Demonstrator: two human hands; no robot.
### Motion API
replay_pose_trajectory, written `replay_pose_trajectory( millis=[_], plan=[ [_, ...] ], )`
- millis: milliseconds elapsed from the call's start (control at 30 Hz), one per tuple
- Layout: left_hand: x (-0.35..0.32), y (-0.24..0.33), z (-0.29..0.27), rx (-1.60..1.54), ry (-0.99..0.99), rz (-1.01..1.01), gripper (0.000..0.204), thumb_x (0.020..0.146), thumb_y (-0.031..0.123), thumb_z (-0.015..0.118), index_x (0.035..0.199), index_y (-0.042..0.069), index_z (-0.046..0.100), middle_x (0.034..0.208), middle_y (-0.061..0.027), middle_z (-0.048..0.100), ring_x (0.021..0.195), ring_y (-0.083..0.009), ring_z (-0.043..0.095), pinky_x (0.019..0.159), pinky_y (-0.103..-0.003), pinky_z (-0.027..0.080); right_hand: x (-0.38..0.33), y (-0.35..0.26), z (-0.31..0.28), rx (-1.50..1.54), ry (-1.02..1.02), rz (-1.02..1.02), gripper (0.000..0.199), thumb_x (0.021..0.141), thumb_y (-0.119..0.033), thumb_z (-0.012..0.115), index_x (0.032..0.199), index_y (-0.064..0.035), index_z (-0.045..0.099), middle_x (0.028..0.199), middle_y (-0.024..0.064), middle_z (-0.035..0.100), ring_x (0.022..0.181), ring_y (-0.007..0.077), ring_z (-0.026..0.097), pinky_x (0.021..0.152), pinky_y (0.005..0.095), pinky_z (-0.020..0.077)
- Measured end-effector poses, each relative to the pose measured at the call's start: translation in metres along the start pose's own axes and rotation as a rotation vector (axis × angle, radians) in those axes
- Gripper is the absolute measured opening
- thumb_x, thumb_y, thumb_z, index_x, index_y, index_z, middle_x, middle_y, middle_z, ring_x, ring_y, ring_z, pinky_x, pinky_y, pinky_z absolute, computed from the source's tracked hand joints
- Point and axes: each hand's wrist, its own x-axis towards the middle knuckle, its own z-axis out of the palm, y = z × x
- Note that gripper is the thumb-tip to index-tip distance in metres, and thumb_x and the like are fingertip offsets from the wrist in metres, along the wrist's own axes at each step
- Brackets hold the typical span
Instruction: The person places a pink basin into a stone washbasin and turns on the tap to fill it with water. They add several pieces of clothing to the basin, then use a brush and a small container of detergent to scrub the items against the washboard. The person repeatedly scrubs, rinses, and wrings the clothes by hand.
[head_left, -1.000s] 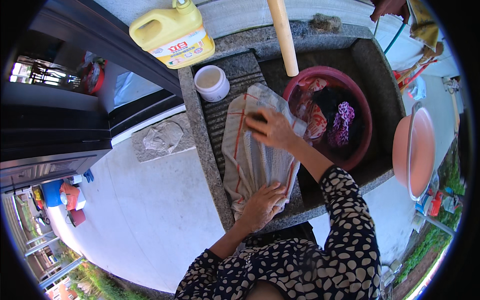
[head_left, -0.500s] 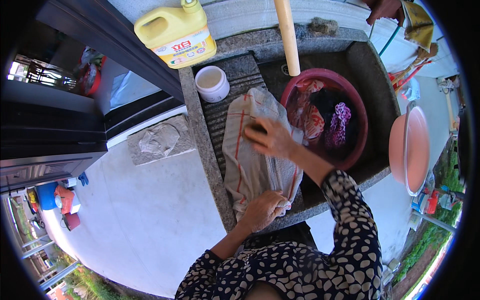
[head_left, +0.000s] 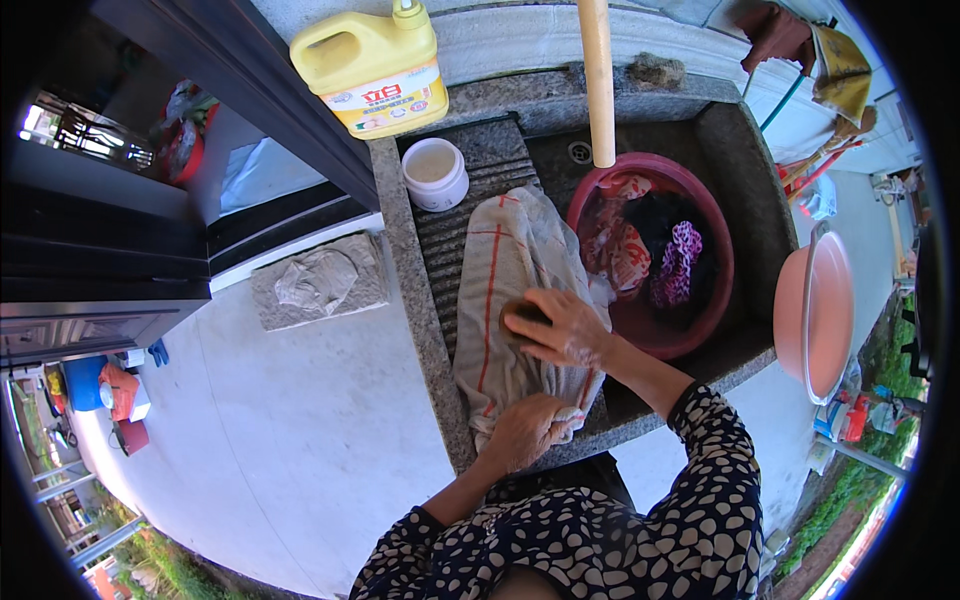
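Observation:
A pale grey cloth with red stripes (head_left: pixel 487 300) lies spread over the ribbed washboard part (head_left: pixel 440 245) of a stone sink. My right hand (head_left: pixel 568 330) is closed round a dark brown scrubbing brush (head_left: pixel 522 318) and presses it on the middle of the cloth. At the sink's near edge my left hand (head_left: pixel 525 432) grips the bunched lower end of the cloth. Right of the cloth, a dark pink basin (head_left: pixel 722 290) stands in the sink with wet clothes (head_left: pixel 680 255) in water. The brush's bristles are hidden under it.
A white tub (head_left: pixel 436 175) stands on the sink's upper left corner, near a yellow jug (head_left: pixel 375 70). A pale wooden pole (head_left: pixel 597 90) reaches down over the basin. A peach basin (head_left: pixel 800 325) leans outside the right rim. A crumpled cloth (head_left: pixel 318 280) lies on a stone block to the left.
My right hand has drawn the brush down the cloth, towards my left hand. My left hand keeps its grip at the near end. The whole view has shifted slightly.

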Motion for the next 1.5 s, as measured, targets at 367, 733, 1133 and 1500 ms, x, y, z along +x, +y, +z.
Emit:
replay_pose_trajectory(
  millis=[367,733,1133,1500],
  plan=[
    [0.008,0.005,-0.016,-0.095,0.158,0.03,0.037,0.085,0.011,0.065,0.12,0.005,0.053,0.113,-0.018,0.057,0.102,-0.0318,0.056,0.09,-0.043,0.043,0.079,0.158,0.036,0.585,0.467,0.786,0.041,0.076,-0.027,0.076,0.113,-0.0112,0.07,0.1,0.0168,0.06,0.093,0.0271,0.063,0.083,0.0331,0.0493],
    [0.034,-0.03,-0.023,0.605,0.292,0.176,0.022,0.082,0.008,0.064,0.099,0.005,0.052,0.103,-0.0127,0.054,0.1,-0.0339,0.051,0.087,-0.045,0.038,0.044,0.076,-0.004,0.21,0.321,0.398,0.043,0.075,-0.025,0.073,0.115,-0.013,0.067,0.111,0.0157,0.059,0.101,0.0323,0.061,0.087,0.0378,0.0493],
    [0.015,-0.017,-0.001,0.4,0.141,0.08,0.021,0.081,0.011,0.065,0.082,0.005,0.044,0.074,-0.0141,0.05,0.073,-0.0321,0.053,0.072,-0.043,0.041,0.051,0.062,0.02,-0.129,0.15,0.195,0.046,0.073,-0.031,0.073,0.117,-0.0229,0.062,0.11,0.0086,0.05,0.096,0.0281,0.058,0.075,0.041,0.052],
    [0.005,-0.019,-0.002,0.401,0.231,0.054,0.021,0.081,0.013,0.066,0.082,0.007,0.046,0.077,-0.0138,0.053,0.075,-0.0323,0.054,0.074,-0.042,0.041,0.03,-0.01,0.012,-0.077,0.073,-0.033,0.042,0.076,-0.031,0.071,0.116,-0.0201,0.062,0.111,0.0093,0.051,0.097,0.0314,0.057,0.078,0.0434,0.0502]
  ],
)
